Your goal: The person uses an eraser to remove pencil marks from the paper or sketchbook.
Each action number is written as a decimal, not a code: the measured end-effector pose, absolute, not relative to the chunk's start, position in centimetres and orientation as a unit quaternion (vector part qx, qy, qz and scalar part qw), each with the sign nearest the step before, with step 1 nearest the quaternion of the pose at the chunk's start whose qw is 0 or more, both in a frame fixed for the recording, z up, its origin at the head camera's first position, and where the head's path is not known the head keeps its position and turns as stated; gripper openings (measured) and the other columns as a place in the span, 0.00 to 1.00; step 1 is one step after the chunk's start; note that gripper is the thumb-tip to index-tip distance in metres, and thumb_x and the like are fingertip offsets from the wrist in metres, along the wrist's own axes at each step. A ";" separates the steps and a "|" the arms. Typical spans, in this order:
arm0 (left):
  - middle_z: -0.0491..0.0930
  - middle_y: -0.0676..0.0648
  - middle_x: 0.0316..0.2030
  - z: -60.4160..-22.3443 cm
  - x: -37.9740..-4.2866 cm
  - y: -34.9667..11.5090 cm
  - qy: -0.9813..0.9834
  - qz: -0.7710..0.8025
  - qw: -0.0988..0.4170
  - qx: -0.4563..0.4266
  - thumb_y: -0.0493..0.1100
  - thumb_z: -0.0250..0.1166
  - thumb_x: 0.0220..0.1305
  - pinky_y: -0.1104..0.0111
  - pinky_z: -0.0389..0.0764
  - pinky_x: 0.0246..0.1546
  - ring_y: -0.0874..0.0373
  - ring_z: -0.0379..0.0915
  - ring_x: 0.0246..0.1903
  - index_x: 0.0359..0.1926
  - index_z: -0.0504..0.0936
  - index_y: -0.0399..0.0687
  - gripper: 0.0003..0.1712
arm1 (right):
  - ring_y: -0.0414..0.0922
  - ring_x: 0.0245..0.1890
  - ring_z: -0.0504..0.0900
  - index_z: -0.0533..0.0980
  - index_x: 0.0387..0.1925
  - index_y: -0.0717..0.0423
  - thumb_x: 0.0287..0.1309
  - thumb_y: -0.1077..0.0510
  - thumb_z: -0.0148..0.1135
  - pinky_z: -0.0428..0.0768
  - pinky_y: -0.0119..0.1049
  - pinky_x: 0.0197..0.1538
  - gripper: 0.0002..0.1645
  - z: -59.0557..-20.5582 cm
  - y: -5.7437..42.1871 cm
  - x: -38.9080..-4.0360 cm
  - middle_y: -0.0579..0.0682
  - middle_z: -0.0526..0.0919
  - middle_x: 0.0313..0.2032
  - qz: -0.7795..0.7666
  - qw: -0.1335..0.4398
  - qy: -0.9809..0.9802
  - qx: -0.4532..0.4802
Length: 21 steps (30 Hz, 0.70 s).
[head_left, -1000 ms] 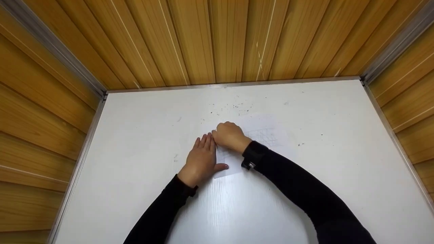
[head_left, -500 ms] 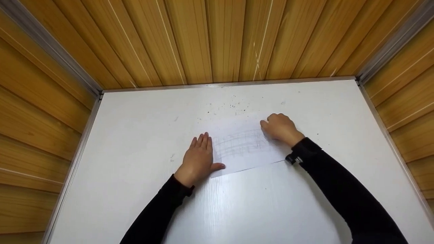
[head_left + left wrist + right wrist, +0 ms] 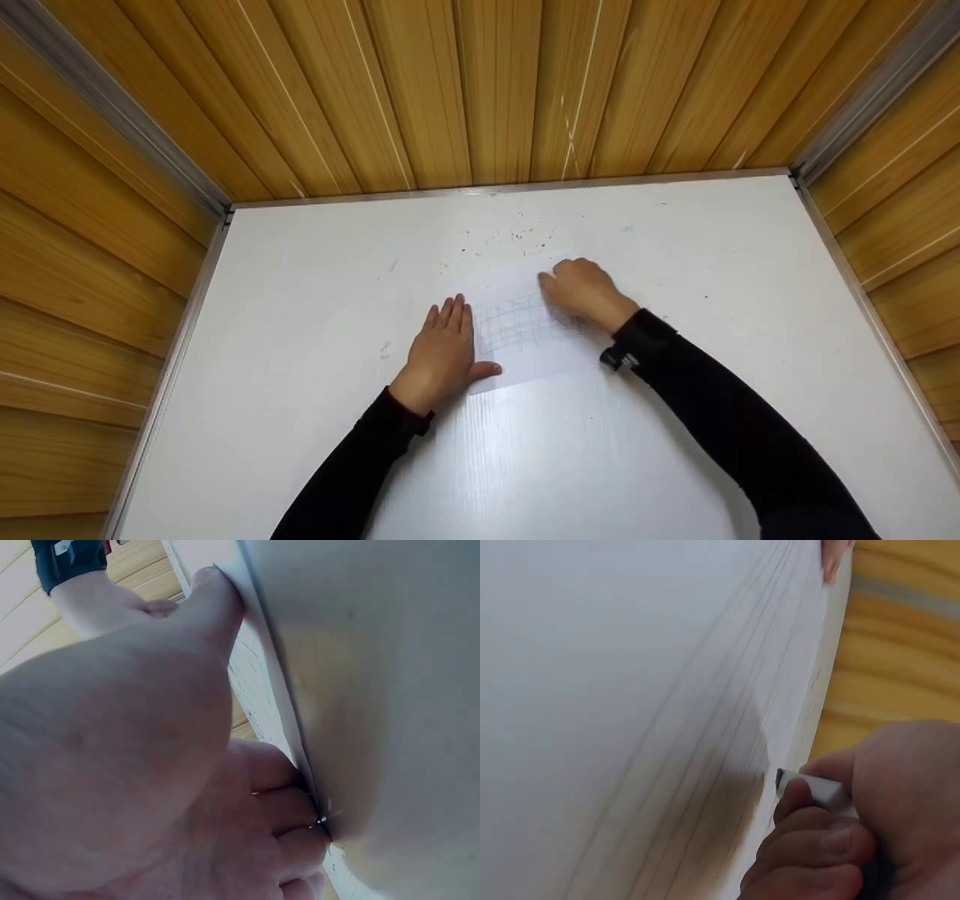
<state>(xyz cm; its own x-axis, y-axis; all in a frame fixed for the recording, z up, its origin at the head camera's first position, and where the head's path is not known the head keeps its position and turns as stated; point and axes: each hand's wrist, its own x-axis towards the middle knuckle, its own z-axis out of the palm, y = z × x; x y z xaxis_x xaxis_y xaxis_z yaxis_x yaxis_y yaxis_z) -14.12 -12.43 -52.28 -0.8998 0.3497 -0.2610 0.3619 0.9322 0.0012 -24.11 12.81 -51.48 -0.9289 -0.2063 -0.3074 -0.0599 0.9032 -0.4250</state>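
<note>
A white sheet of paper [image 3: 525,367] lies on the table, with a faint pencil grid [image 3: 510,322] across its middle. My left hand [image 3: 442,352] rests flat over the sheet's left edge, fingers straight and thumb out to the side. Over the right part of the grid, my right hand [image 3: 585,292] is curled round a small white eraser [image 3: 821,791] whose end is smudged dark. That end sits close over the paper in the right wrist view; in the head view the fingers hide the eraser.
Dark specks [image 3: 517,236] are scattered on the white table [image 3: 315,300] beyond the paper. Wood-look panels [image 3: 480,90] stand at the back and both sides, with metal strips along the table's edges.
From beside the left hand, my right hand has swept right across the grid, then come partway back left. The left hand stays on the paper.
</note>
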 end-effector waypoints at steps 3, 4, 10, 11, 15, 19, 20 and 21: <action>0.54 0.30 0.87 -52.3 -14.2 -12.5 0.974 -0.017 0.131 0.184 0.82 0.62 0.69 0.48 0.54 0.90 0.39 0.51 0.88 0.86 0.56 0.28 0.70 | 0.66 0.59 0.87 0.83 0.60 0.68 0.85 0.39 0.45 0.83 0.60 0.68 0.37 -51.5 8.8 -23.4 0.69 0.88 0.57 -0.210 0.196 0.952 -0.107; 0.54 0.30 0.87 -52.3 -14.1 -12.4 0.973 -0.017 0.132 0.186 0.82 0.61 0.69 0.48 0.54 0.90 0.39 0.50 0.88 0.86 0.55 0.29 0.70 | 0.65 0.60 0.87 0.83 0.60 0.68 0.85 0.39 0.45 0.83 0.60 0.68 0.37 -51.5 7.5 -23.2 0.69 0.88 0.58 -0.206 0.201 0.950 -0.121; 0.52 0.31 0.87 -52.3 -14.0 -12.0 0.972 -0.016 0.130 0.197 0.82 0.59 0.71 0.48 0.54 0.90 0.39 0.49 0.89 0.86 0.54 0.29 0.70 | 0.64 0.58 0.87 0.85 0.55 0.68 0.85 0.41 0.47 0.87 0.60 0.63 0.35 -52.0 3.4 -22.2 0.68 0.89 0.56 -0.172 0.195 0.953 -0.157; 0.52 0.31 0.87 -52.3 -14.0 -12.0 0.972 -0.016 0.129 0.198 0.82 0.59 0.70 0.48 0.54 0.90 0.39 0.49 0.89 0.86 0.54 0.29 0.70 | 0.64 0.57 0.88 0.86 0.54 0.68 0.85 0.42 0.48 0.87 0.60 0.62 0.34 -52.1 3.3 -22.1 0.68 0.89 0.55 -0.165 0.192 0.955 -0.153; 0.54 0.31 0.87 -52.2 -14.2 -11.6 0.972 -0.029 0.128 0.194 0.83 0.59 0.69 0.49 0.54 0.90 0.40 0.51 0.88 0.86 0.55 0.29 0.70 | 0.64 0.57 0.88 0.85 0.55 0.69 0.84 0.41 0.49 0.87 0.60 0.62 0.35 -51.9 5.5 -22.6 0.68 0.88 0.55 -0.144 0.186 0.961 -0.143; 0.55 0.31 0.87 -52.2 -14.1 -11.1 0.972 -0.030 0.127 0.195 0.83 0.60 0.68 0.49 0.55 0.89 0.40 0.52 0.88 0.85 0.57 0.28 0.71 | 0.65 0.52 0.88 0.84 0.53 0.71 0.84 0.41 0.48 0.87 0.61 0.59 0.35 -51.7 11.2 -23.3 0.70 0.88 0.51 -0.157 0.177 0.964 -0.119; 0.55 0.31 0.87 -52.2 -14.1 -11.0 0.972 -0.029 0.127 0.196 0.83 0.60 0.68 0.49 0.56 0.89 0.40 0.52 0.88 0.85 0.57 0.28 0.71 | 0.66 0.51 0.87 0.84 0.53 0.71 0.84 0.42 0.48 0.87 0.61 0.58 0.35 -51.8 12.8 -23.4 0.70 0.88 0.51 -0.161 0.173 0.966 -0.106; 0.55 0.31 0.87 -52.2 -14.1 -11.0 0.972 -0.028 0.128 0.196 0.83 0.60 0.68 0.49 0.56 0.89 0.40 0.52 0.88 0.85 0.57 0.28 0.71 | 0.66 0.50 0.87 0.84 0.53 0.72 0.84 0.42 0.48 0.86 0.62 0.59 0.35 -51.9 14.3 -23.4 0.71 0.88 0.51 -0.165 0.169 0.968 -0.090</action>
<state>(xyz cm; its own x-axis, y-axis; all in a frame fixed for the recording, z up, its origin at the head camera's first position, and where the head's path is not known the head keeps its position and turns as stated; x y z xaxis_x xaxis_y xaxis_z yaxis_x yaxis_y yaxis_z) -14.07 -11.00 -52.25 -0.8902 0.3744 -0.2595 0.3889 0.9213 -0.0049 -23.45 14.31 -51.86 -0.9268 -0.2293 -0.2975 -0.1180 0.9297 -0.3490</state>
